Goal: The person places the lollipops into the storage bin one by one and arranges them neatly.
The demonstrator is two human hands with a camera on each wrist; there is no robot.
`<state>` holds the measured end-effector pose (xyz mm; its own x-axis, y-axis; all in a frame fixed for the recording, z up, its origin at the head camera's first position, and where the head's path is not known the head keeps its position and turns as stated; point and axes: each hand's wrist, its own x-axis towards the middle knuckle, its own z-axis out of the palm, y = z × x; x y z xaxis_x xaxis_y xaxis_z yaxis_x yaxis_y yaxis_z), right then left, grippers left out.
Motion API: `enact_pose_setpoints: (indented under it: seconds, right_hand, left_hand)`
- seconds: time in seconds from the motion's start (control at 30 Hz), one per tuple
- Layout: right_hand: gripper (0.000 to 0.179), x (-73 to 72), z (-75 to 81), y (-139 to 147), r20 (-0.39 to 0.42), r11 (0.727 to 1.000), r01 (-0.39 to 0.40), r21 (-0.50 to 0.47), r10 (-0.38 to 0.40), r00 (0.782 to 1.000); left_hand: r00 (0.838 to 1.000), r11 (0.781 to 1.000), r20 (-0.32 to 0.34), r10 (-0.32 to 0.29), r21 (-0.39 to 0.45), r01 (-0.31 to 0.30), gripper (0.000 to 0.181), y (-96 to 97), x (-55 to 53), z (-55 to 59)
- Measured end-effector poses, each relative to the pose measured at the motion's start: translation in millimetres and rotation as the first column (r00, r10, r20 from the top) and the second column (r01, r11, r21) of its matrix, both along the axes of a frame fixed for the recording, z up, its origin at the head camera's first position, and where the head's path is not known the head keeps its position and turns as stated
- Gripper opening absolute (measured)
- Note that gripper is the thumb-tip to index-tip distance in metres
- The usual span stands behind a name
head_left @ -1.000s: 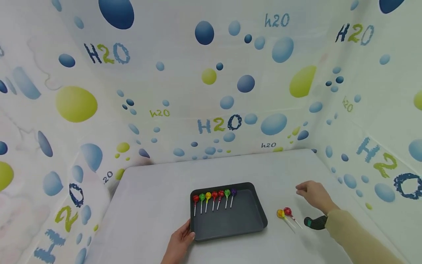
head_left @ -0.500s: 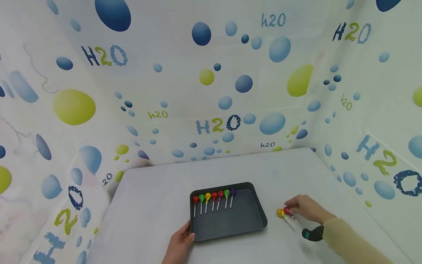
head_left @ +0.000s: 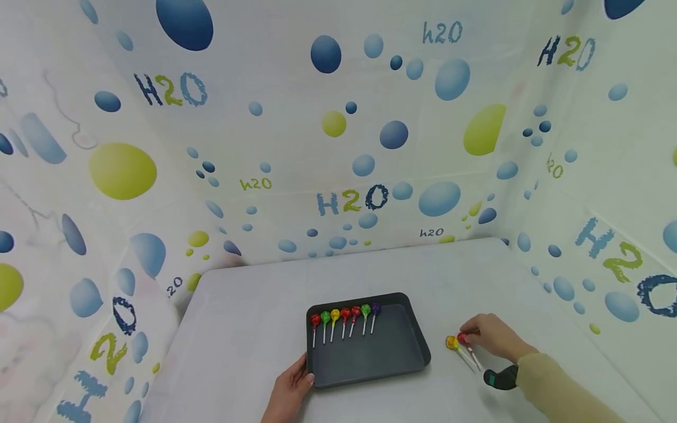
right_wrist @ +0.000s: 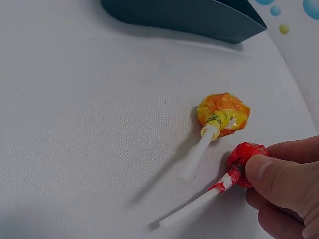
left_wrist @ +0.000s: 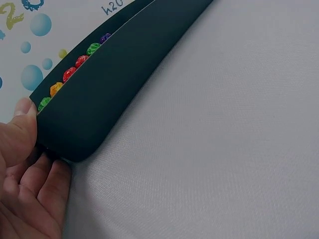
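Observation:
A dark grey baking tray (head_left: pixel 370 358) lies on the white table. Along its far side runs a row of several lollipops in red, green, yellow and purple wrappers, sticks toward me. My left hand (head_left: pixel 288 388) grips the tray's near left corner, thumb (left_wrist: pixel 22 112) at the rim and fingers below it. Right of the tray, my right hand (head_left: pixel 494 336) pinches the head of a red lollipop (right_wrist: pixel 241 159) between thumb and fingers, its white stick slanting down left. Just beside it lies a yellow-orange lollipop (right_wrist: pixel 224 113) on the table.
The white tabletop (head_left: pixel 254 317) spreads around the tray. Behind it and on both sides stand white walls (head_left: pixel 296 147) printed with bubbles and H2O lettering. A dark band with a device (head_left: pixel 500 378) sits on my right wrist.
My right hand has come down and left from above the table to the red lollipop and taken hold of its head. My left hand and the tray have stayed in place.

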<state>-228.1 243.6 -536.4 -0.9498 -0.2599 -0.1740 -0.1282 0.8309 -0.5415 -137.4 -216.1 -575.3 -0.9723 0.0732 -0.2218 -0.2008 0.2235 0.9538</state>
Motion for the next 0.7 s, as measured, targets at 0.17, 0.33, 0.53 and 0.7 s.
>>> enact_pose_setpoints:
  seconds: [0.17,0.33,0.53,0.7]
  right_hand:
    - [0.018,0.1,-3.1,4,-0.027,1.000,0.020,0.016,-0.020,0.999]
    - [0.018,-4.8,-0.8,8,-0.078,1.000,0.021,0.019,-0.019,0.997]
    - [0.020,-17.1,22.1,-2,-0.148,0.999,0.028,-0.024,-0.032,0.989]
    - [0.020,-31.5,43.6,-27,-0.188,0.995,0.095,-0.032,-0.100,0.977]
  left_hand:
    - [1.000,1.000,-0.013,-0.003,0.009,0.003,0.066,1.4,1.0,0.3]
    - [1.000,1.000,-0.027,-0.010,0.011,0.010,0.066,1.6,1.6,1.1]
    - [1.000,1.000,-0.006,0.012,-0.013,-0.012,0.067,0.4,0.7,0.8]
    - [1.000,1.000,-0.015,0.010,-0.022,-0.011,0.067,0.5,0.8,1.2]
